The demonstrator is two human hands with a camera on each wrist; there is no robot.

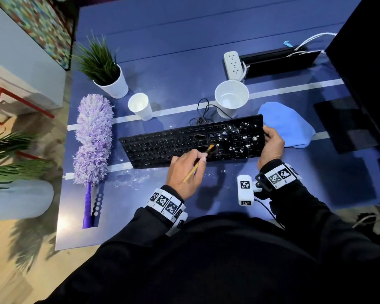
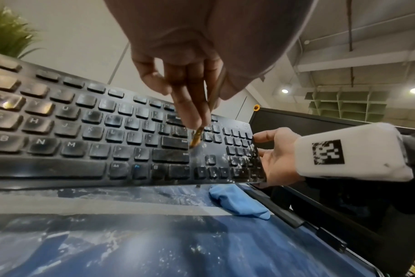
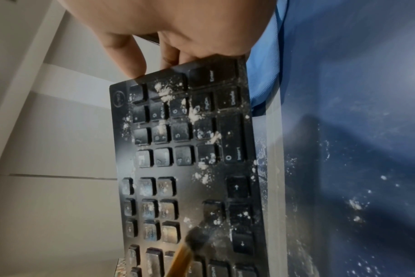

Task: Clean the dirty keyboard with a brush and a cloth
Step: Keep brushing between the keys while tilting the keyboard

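**Brushing stage under way; number pad not yet cleared**

Keyboard [image 1: 191, 142] lies on the blue bench [image 1: 184, 51], its right end lifted off the surface, as the left wrist view shows. Right hand [image 1: 271, 142] grips that right end, fingers curled over the edge. Left hand [image 1: 185, 170] pinches the brush [image 1: 199, 163] like a pen; bristles touch the keyboard in the gap between the main keys and the arrow cluster.

Progress, judged from residue: letter keys to the left carry only a dull dusty film. White powder clumps sit on the number pad and around the arrow keys. Loose powder is scattered on the bench just in front of the keyboard.

Cloth [image 1: 287, 126], blue, lies on the bench just beyond the keyboard's right end, behind the right hand; no hand holds it.

Estimate: brushing roughly part-done; the right section and the whole cloth wipe are left.
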